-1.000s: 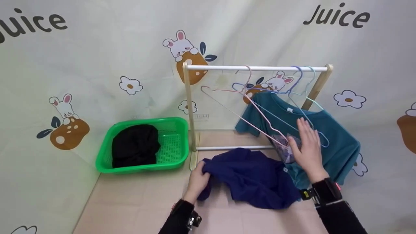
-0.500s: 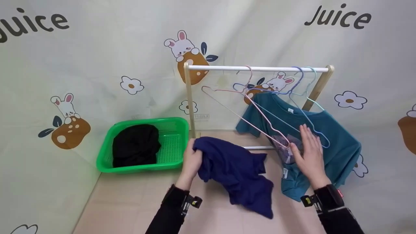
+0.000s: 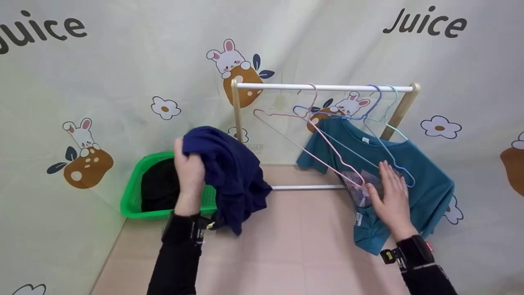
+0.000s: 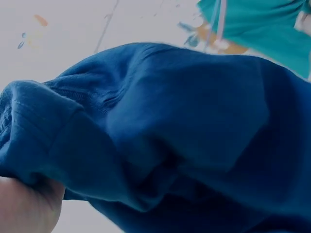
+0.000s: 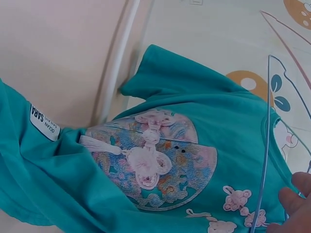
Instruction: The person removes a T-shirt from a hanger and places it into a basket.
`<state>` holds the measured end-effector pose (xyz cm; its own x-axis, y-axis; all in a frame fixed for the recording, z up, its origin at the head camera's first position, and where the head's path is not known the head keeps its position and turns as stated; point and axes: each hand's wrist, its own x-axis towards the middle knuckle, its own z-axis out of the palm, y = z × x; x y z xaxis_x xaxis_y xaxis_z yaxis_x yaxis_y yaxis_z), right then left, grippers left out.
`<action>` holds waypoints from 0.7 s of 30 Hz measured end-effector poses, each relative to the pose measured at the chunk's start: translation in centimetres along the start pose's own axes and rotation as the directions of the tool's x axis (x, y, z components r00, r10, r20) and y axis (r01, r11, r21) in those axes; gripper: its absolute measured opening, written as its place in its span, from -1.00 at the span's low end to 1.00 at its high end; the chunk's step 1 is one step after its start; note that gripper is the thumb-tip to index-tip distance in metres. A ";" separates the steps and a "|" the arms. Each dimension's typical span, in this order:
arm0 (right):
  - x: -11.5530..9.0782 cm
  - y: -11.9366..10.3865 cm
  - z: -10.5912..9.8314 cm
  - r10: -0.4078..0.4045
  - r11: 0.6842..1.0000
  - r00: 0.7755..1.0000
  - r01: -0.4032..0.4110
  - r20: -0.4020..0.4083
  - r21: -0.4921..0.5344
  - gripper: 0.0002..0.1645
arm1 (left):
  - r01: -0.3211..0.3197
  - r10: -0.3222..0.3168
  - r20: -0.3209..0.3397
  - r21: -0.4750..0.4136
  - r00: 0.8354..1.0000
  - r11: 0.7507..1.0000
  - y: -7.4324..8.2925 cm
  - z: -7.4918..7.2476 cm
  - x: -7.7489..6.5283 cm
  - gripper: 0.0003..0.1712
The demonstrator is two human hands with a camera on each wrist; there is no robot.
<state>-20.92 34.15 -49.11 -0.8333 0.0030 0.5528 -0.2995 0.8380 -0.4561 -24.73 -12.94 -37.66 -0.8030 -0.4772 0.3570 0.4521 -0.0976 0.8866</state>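
My left hand (image 3: pixel 190 176) grips a bunched edge of a navy garment (image 3: pixel 231 164), which hangs in folds and overlaps the right part of the green basket (image 3: pixel 131 192) in the head view. In the left wrist view the garment fills most of the picture, and the rest of it hides the fingers. My right hand (image 3: pixel 392 196) has its fingers straight, held flat in front of a teal T-shirt (image 3: pixel 425 172). That T-shirt, with an embroidered round patch (image 5: pixel 165 165), hangs on a light green hanger (image 3: pixel 396 98). Right beside the fingers is a blue hanger's lower corner.
A small rack with a white top rail (image 3: pixel 270 86) stands by the printed backdrop. From the rail also hang a pink hanger (image 3: pixel 315 96) and the blue hanger (image 3: pixel 378 98), both bare. Black cloth (image 3: pixel 157 188) lies in the basket.
My left hand has carried the navy garment leftward and up, from in front of the rack to the basket. My right hand has stayed almost in place by the teal T-shirt.
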 end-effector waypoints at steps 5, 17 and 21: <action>-0.1 0.1 -0.2 0.004 1.000 1.000 -0.004 0.004 -0.009 -0.21 | -0.117 0.111 -0.067 -0.107 0.992 0.987 2.9 -0.8 2.6 -0.93; 0.2 0.1 -0.2 0.013 0.999 1.000 -0.013 0.003 -0.032 -0.27 | -0.326 0.326 0.000 -0.005 0.945 0.945 5.5 -1.8 7.1 -0.90; 0.2 0.0 -0.3 0.023 0.999 1.000 -0.022 0.008 -0.034 -0.26 | -0.233 0.229 0.045 0.211 0.972 0.949 3.5 -2.8 8.0 -0.70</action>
<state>-20.95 34.28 -48.77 -0.8436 0.0176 0.5367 -0.2650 0.8556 -0.4446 -28.45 -19.54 -32.50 -0.6947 -0.4472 0.5634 0.5345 0.2033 0.8203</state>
